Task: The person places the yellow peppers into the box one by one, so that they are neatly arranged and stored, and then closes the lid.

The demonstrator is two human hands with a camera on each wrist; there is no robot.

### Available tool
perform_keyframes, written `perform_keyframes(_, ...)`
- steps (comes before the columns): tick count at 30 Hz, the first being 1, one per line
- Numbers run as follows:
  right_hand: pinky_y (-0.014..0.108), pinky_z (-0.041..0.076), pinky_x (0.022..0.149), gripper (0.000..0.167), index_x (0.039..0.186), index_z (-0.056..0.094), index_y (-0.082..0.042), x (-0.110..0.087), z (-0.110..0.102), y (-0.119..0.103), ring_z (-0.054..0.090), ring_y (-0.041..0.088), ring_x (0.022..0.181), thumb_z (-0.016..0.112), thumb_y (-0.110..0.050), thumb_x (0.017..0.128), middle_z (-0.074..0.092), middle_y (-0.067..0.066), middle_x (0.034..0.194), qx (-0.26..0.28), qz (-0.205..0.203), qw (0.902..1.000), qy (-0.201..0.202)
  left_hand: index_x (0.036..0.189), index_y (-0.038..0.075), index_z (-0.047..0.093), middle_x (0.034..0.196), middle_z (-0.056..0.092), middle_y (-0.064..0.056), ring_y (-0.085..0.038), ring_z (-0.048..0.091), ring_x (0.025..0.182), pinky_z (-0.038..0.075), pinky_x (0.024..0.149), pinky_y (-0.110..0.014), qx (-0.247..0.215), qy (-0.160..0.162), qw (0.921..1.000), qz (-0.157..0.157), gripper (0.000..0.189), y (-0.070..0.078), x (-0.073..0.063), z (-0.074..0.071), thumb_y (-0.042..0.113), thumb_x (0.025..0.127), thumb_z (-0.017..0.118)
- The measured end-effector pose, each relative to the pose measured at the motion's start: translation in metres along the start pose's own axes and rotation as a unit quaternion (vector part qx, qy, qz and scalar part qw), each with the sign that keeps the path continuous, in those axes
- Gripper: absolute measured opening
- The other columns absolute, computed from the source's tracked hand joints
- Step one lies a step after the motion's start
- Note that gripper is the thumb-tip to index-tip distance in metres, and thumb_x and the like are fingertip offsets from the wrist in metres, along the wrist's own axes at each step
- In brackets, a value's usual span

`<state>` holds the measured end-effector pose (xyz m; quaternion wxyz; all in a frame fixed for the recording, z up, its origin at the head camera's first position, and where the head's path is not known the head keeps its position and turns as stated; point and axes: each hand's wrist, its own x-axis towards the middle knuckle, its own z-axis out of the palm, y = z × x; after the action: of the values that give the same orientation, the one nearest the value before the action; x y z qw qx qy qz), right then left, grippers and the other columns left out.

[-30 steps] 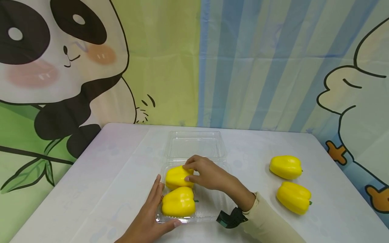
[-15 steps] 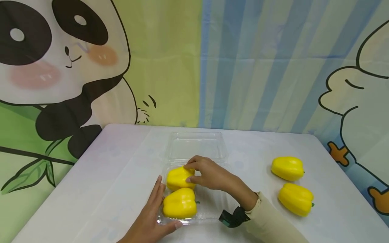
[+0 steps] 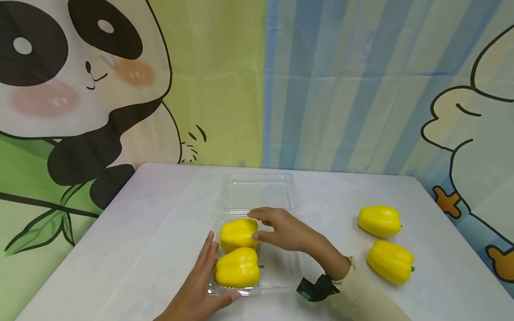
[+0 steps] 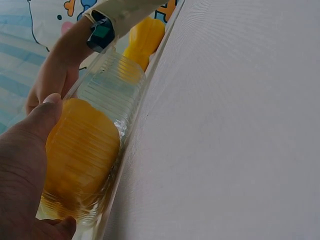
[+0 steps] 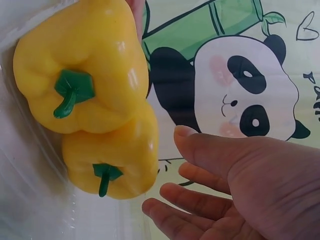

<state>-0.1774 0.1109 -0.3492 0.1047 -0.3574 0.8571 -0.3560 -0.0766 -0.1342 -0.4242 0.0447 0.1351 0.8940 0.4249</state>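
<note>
Yellow far pepper [image 3: 238, 235] now w/o R grip [image 3: 282, 228]

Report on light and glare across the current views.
Head view: bright, small white highlights on the front boxed pepper, glints along the near rim of the clear container; left wrist view: dimmer, a pepper dulled behind ribbed plastic; right wrist view: pale sheen on the upper pepper.

A clear, ribbed, rectangular plastic box [image 3: 281, 272] lies open, its hinged lid [image 3: 259, 194] folded back on the far side. In its left half, a glossy, lobed yellow bell pepper [image 3: 238, 267] lies sideways, green stem [image 3: 261, 266] pointing right; a matching yellow pepper [image 3: 238, 234] lies behind, seemingly touching it.
</note>
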Motion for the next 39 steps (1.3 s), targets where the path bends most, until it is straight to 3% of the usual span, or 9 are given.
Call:
perform_keyframes(4,0.042,0.047,0.098,0.046,0.136,0.053,0.000,-0.006,-0.003,0.002,0.055,0.030,0.122,0.065,-0.017,0.095,0.053,0.012,0.138,0.006,-0.003,0.9999,0.010,0.155,0.001,0.010,0.162,-0.011,0.003,-0.028,0.008,0.146,0.024,0.109,-0.055,-0.002,-0.002,1.0000,0.001,0.119,-0.001,0.001,0.000,0.058,0.074,0.077)
perform_keyframes(16,0.032,0.048,0.097,0.035,0.130,0.061,-0.006,-0.026,-0.013,0.002,0.057,0.019,0.118,0.064,-0.018,0.096,0.061,0.005,0.128,0.037,-0.049,0.9949,0.080,0.155,0.002,0.010,0.162,-0.010,0.004,-0.030,0.011,0.145,0.026,0.107,-0.059,0.001,0.009,0.9999,0.012,0.118,-0.001,0.001,0.001,0.059,0.075,0.076)
perform_keyframes(27,0.038,0.049,0.096,0.031,0.128,0.063,-0.012,-0.059,-0.019,0.009,0.059,0.022,0.114,0.060,-0.021,0.099,0.062,0.002,0.125,0.052,-0.035,0.9910,0.118,0.155,0.001,0.011,0.163,-0.009,0.001,-0.031,0.010,0.146,0.025,0.108,-0.059,0.011,0.005,0.9999,-0.001,0.119,0.001,0.001,0.000,0.062,0.075,0.074)
perform_keyframes(39,0.038,0.053,0.090,0.029,0.125,0.065,-0.019,-0.097,-0.029,0.015,0.060,0.015,0.111,0.061,-0.012,0.097,0.063,-0.005,0.122,0.001,-0.028,0.9837,0.178,0.154,0.000,0.011,0.163,-0.009,0.001,-0.029,0.011,0.145,0.025,0.109,-0.055,0.005,0.011,0.9999,0.010,0.119,0.000,-0.001,0.002,0.058,0.074,0.078)
